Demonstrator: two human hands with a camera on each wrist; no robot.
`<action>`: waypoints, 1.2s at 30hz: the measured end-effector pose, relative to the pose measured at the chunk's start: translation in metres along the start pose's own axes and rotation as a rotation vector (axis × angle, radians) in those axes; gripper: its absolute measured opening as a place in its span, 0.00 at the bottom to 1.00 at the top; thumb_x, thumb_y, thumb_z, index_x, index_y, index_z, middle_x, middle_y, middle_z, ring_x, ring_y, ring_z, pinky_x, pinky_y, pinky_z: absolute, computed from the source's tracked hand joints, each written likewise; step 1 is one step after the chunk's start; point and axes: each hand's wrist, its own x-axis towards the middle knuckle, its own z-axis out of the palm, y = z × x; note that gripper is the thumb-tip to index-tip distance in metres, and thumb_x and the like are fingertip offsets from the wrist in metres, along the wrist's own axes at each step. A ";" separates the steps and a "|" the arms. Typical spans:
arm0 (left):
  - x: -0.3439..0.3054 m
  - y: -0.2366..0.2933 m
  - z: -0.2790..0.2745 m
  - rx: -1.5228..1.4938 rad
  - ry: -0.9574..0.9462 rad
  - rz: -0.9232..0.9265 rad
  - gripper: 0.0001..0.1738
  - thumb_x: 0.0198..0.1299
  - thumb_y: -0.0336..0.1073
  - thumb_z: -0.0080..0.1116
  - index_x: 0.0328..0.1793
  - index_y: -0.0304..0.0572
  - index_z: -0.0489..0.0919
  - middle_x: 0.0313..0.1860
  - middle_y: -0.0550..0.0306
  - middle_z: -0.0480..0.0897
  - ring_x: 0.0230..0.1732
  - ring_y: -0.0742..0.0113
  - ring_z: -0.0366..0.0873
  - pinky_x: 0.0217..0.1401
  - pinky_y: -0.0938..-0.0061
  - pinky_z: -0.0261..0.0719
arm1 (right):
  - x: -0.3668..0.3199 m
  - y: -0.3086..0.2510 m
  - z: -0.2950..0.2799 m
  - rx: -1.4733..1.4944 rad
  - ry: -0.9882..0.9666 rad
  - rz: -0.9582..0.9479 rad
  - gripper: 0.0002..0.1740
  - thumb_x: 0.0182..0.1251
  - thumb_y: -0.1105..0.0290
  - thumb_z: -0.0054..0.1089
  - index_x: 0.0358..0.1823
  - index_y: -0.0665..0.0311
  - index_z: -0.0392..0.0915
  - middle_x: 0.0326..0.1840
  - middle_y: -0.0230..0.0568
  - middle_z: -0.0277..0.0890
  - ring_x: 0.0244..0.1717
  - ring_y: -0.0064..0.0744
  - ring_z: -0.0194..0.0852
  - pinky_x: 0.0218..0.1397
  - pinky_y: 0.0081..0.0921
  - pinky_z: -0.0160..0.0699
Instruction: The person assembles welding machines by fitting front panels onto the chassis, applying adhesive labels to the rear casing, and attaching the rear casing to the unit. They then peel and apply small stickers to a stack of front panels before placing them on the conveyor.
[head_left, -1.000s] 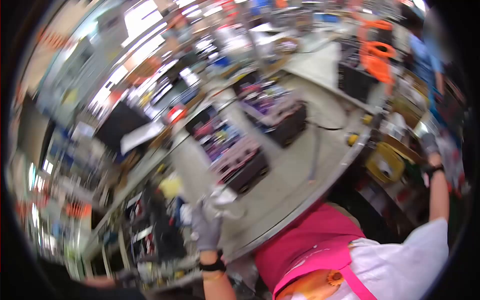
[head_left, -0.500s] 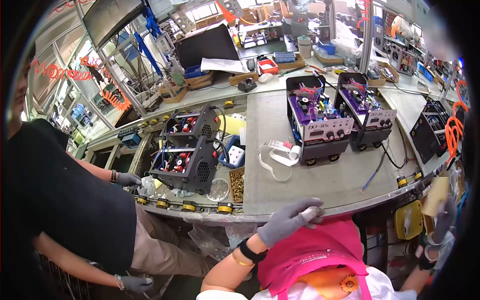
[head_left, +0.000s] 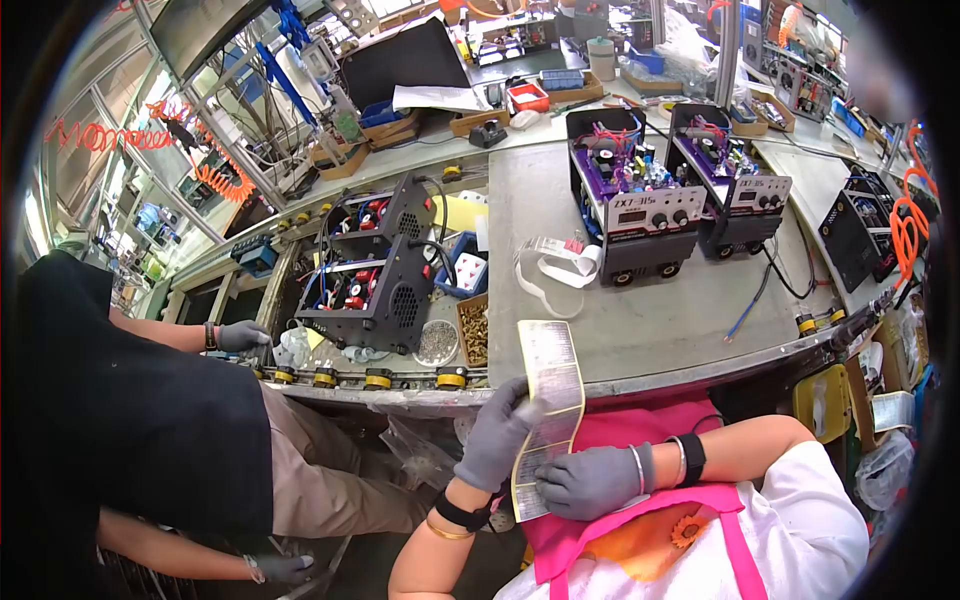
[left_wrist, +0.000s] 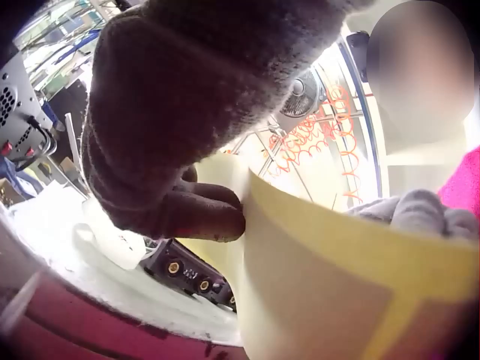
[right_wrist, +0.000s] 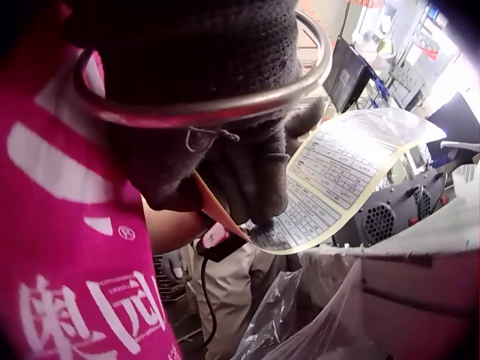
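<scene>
A long strip of silver printed labels (head_left: 553,375) on yellowish backing is held upright and curved in front of the pink apron. My gloved left hand (head_left: 495,438) grips its left edge about midway up; in the left wrist view the fingers (left_wrist: 210,214) bend against the backing (left_wrist: 322,277). The gloved right hand (head_left: 592,482) pinches the strip near its lower end, with its fingers curled. In the right wrist view the printed face (right_wrist: 330,176) shows beyond the right hand (right_wrist: 225,150).
Two open-topped ZX7-315 units (head_left: 650,225) stand on the bench beside a loose white strip (head_left: 548,275). Further left are black units (head_left: 375,290), a box of brass parts (head_left: 474,335) and a dish of small parts (head_left: 436,342). A person in black (head_left: 150,400) stands at the left.
The right hand has come from the far right to the middle. The label strip is now stretched between both hands, and the left hand has moved slightly left. The head view has steadied.
</scene>
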 end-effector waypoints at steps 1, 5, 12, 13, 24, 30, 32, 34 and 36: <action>-0.002 -0.001 0.000 0.181 0.024 0.028 0.22 0.63 0.32 0.58 0.63 0.34 0.71 0.53 0.54 0.79 0.51 0.70 0.77 0.55 0.73 0.76 | 0.003 0.001 0.005 -0.022 -0.027 -0.035 0.12 0.53 0.66 0.57 0.27 0.69 0.70 0.25 0.44 0.68 0.26 0.40 0.71 0.29 0.33 0.74; 0.001 -0.028 -0.021 0.298 0.173 0.212 0.25 0.60 0.28 0.59 0.64 0.34 0.69 0.51 0.58 0.79 0.50 0.74 0.76 0.54 0.77 0.74 | 0.010 0.007 0.023 0.035 0.000 -0.035 0.11 0.51 0.64 0.58 0.30 0.65 0.73 0.28 0.40 0.69 0.30 0.39 0.72 0.35 0.33 0.74; -0.024 -0.020 -0.022 0.361 0.221 0.357 0.28 0.59 0.24 0.58 0.66 0.37 0.67 0.54 0.55 0.78 0.55 0.71 0.74 0.59 0.75 0.72 | 0.040 0.055 -0.061 -0.116 0.342 0.416 0.26 0.58 0.60 0.63 0.58 0.59 0.74 0.49 0.46 0.77 0.47 0.46 0.77 0.46 0.35 0.76; -0.026 -0.020 -0.023 0.372 0.224 0.374 0.28 0.58 0.24 0.59 0.66 0.37 0.67 0.53 0.55 0.78 0.55 0.71 0.75 0.58 0.75 0.73 | 0.040 0.061 -0.057 -0.007 0.302 0.432 0.26 0.59 0.61 0.63 0.59 0.60 0.73 0.47 0.46 0.78 0.45 0.47 0.77 0.45 0.35 0.77; -0.047 -0.024 -0.031 0.504 0.294 0.367 0.22 0.54 0.28 0.65 0.56 0.34 0.75 0.43 0.51 0.82 0.43 0.66 0.81 0.47 0.74 0.78 | 0.043 0.069 -0.036 0.358 0.158 0.466 0.20 0.64 0.67 0.59 0.57 0.64 0.74 0.38 0.55 0.77 0.36 0.56 0.76 0.38 0.42 0.76; -0.051 -0.022 -0.025 0.522 0.328 0.353 0.21 0.55 0.28 0.65 0.55 0.32 0.75 0.42 0.50 0.82 0.43 0.66 0.81 0.48 0.73 0.77 | 0.045 0.059 -0.044 0.318 0.068 0.520 0.18 0.66 0.67 0.57 0.54 0.66 0.76 0.39 0.54 0.77 0.40 0.56 0.76 0.44 0.42 0.75; -0.052 -0.024 -0.024 0.518 0.325 0.403 0.21 0.55 0.28 0.64 0.55 0.32 0.75 0.43 0.50 0.82 0.43 0.65 0.81 0.48 0.73 0.77 | 0.044 0.062 -0.044 0.446 0.067 0.538 0.17 0.67 0.68 0.57 0.54 0.68 0.75 0.41 0.54 0.78 0.43 0.55 0.76 0.48 0.40 0.75; -0.054 -0.024 -0.027 0.536 0.319 0.435 0.21 0.55 0.28 0.64 0.55 0.31 0.75 0.43 0.50 0.82 0.44 0.65 0.81 0.48 0.73 0.77 | 0.044 0.064 -0.038 0.517 0.141 0.524 0.16 0.66 0.69 0.58 0.53 0.68 0.76 0.40 0.53 0.78 0.41 0.54 0.77 0.45 0.38 0.76; -0.057 -0.024 -0.033 0.576 0.307 0.446 0.21 0.55 0.28 0.64 0.56 0.31 0.75 0.43 0.49 0.82 0.44 0.64 0.81 0.48 0.73 0.77 | 0.045 0.064 -0.037 0.574 0.142 0.530 0.16 0.66 0.70 0.57 0.54 0.68 0.75 0.42 0.53 0.79 0.42 0.53 0.78 0.47 0.36 0.76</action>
